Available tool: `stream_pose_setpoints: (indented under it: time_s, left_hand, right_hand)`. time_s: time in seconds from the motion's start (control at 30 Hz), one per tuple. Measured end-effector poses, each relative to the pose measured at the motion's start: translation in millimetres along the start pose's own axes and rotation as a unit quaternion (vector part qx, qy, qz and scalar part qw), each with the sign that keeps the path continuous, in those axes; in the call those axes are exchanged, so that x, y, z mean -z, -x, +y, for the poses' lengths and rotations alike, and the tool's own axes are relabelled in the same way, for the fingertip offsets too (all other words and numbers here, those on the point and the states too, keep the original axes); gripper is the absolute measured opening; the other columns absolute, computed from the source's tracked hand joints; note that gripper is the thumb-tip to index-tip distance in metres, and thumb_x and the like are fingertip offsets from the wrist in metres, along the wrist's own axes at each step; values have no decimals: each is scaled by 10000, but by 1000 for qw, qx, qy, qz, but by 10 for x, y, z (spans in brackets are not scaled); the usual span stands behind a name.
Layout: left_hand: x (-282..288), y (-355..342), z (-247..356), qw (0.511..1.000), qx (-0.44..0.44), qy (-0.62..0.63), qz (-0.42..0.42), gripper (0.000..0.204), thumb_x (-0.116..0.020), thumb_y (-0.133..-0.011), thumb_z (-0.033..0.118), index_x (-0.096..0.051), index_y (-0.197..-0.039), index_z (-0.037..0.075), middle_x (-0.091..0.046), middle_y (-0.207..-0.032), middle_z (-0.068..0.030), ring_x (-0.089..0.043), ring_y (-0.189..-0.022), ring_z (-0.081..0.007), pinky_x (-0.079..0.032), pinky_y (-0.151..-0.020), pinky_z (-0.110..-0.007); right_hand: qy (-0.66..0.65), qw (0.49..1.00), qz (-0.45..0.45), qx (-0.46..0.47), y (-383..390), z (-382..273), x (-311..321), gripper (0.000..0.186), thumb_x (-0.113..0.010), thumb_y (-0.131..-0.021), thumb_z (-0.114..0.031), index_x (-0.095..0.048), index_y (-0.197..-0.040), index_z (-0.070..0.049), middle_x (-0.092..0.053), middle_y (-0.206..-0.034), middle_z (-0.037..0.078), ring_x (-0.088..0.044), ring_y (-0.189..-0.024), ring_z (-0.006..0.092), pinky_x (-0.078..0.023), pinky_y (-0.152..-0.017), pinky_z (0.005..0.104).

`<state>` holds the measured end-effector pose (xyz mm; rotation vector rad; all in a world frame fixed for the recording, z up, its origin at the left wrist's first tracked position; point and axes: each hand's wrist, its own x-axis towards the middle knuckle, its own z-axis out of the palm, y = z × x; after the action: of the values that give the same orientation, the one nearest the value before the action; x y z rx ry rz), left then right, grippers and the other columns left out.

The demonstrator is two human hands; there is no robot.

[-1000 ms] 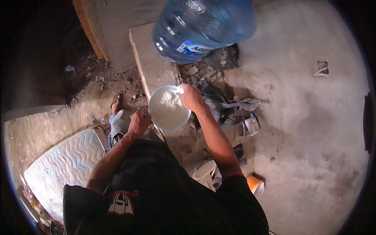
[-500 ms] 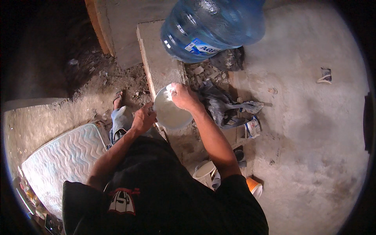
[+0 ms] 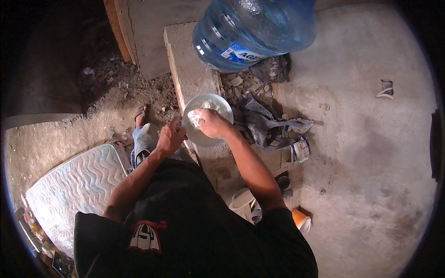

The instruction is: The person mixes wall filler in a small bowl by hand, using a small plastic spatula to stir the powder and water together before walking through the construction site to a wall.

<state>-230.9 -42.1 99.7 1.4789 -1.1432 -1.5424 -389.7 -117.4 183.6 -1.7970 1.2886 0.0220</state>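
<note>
A pale round bowl (image 3: 223,112) with whitish powdery material inside sits in front of me, over a rough concrete ledge (image 3: 187,55). My left hand (image 3: 172,135) grips its left rim with curled fingers. My right hand (image 3: 207,123) is down inside the bowl, fingers bent together and white at the tips; whatever they hold is hidden in the white material. A large blue plastic water jug (image 3: 252,28) lies above the bowl, and crumpled dark plastic sheeting (image 3: 259,113) is just to its right.
A quilted mattress (image 3: 76,190) lies lower left. Broken rubble (image 3: 238,81) fills gaps beside the ledge. A small white bag (image 3: 300,149), a white bucket (image 3: 241,200) and an orange bucket (image 3: 301,218) stand near the pale wall (image 3: 361,139). My sandalled foot (image 3: 141,116) shows left.
My right hand has left the bowl's right rim and moved inward and down into the white material. The bowl, with my left hand on it, has shifted slightly right and up in view.
</note>
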Motion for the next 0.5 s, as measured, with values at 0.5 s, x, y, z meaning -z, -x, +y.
stream_pose_setpoints:
  time_s: [0.5]
  left_hand:
    - [40, -36, -92, 998, -20, -13, 50, 408, -565, -846, 121, -477, -1211, -39, -674, -769, -200, -678, -684, -208, -526, -637, -334]
  right_hand:
    - [44, 994, 80, 59, 502, 288, 187, 285, -490, -796, -5, -632, -1043, -4, -639, -1024, 223, -605, -993, 372, -470, -873, 401]
